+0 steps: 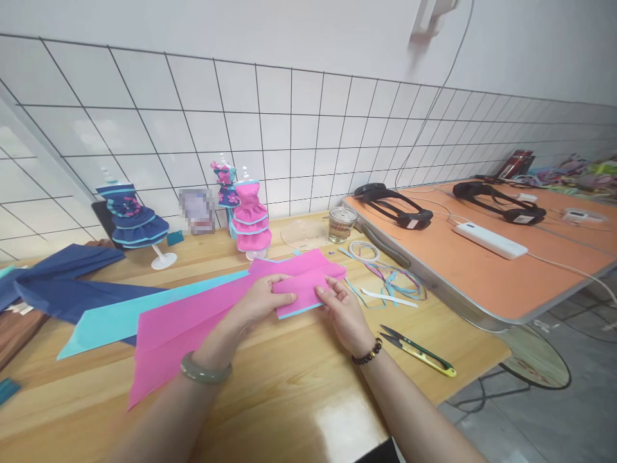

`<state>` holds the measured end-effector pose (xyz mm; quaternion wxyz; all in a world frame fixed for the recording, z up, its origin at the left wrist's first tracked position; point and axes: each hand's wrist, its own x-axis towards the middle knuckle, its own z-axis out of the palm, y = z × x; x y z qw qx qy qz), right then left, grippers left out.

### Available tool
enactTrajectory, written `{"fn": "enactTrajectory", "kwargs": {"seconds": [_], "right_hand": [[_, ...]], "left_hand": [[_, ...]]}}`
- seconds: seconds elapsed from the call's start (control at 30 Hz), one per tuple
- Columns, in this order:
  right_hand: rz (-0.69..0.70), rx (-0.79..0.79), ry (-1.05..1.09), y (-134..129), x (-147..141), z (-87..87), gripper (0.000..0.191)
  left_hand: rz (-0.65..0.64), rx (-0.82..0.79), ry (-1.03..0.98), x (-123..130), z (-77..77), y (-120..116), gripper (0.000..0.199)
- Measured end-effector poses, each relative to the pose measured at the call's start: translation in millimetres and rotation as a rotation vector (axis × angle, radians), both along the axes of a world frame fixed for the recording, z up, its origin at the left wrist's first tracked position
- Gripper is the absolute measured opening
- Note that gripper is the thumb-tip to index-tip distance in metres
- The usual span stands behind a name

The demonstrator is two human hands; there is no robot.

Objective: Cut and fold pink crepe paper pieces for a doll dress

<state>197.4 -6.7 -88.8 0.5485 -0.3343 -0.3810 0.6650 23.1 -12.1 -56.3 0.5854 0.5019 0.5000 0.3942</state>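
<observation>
Between my two hands is a small pink fabric piece [301, 292] with a light blue strip along its lower edge. My left hand [263, 297] pinches its left end, thumb on top. My right hand [343, 307] grips the right end between thumb and fingers. Behind and to the left, a long pink cloth [193, 321] lies on the table, partly over a turquoise cloth [116, 318]. Yellow-and-black thread snips [418, 350] lie to the right of my right wrist. Beyond my hands stands a mini dress form in a pink ruffled dress [251, 218].
A dress form in navy [132, 215] and a smaller one [224, 186] stand at the back. Navy cloth [72, 280] lies left. A glass cup [341, 225], a tape roll [364, 251] and tangled ribbons [398, 283] are right. Black headsets [395, 206] rest on the orange table [482, 276].
</observation>
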Motion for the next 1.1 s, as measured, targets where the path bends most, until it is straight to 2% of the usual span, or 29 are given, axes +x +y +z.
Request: {"fn": "enactTrajectory", "kwargs": {"seconds": [0.17,0.33,0.53,0.67,0.8,0.87,0.97,1.1], "right_hand": [[-0.006,0.043,-0.001,0,-1,-0.9,0.031],[-0.028,0.067,-0.064,0,-2,-0.5,0.034],[-0.061,0.032,-0.122,0,-1,-1.6,0.037],[-0.080,0.065,-0.190,0,-1,-1.8,0.038],[-0.065,0.101,-0.215,0,-2,-2.6,0.039],[-0.109,0.128,-0.213,2,-2,-3.4,0.038],[-0.233,0.158,-0.175,3,-3,-1.5,0.034],[-0.308,0.185,-0.184,-3,6,17.7,0.033]], "left_hand": [[-0.084,0.036,0.086,0,0.0,-1,0.045],[-0.018,0.063,0.124,-1,-2.5,2,0.054],[0.002,0.017,0.089,-3,-4.0,4,0.053],[0.024,0.018,0.087,-4,-6.7,5,0.054],[-0.078,-0.040,0.042,-2,-10.1,5,0.049],[-0.131,-0.068,0.029,-1,-13.3,5,0.043],[-0.089,-0.073,0.042,0,-21.0,5,0.031],[-0.079,-0.110,0.005,0,-30.6,5,0.028]]}}
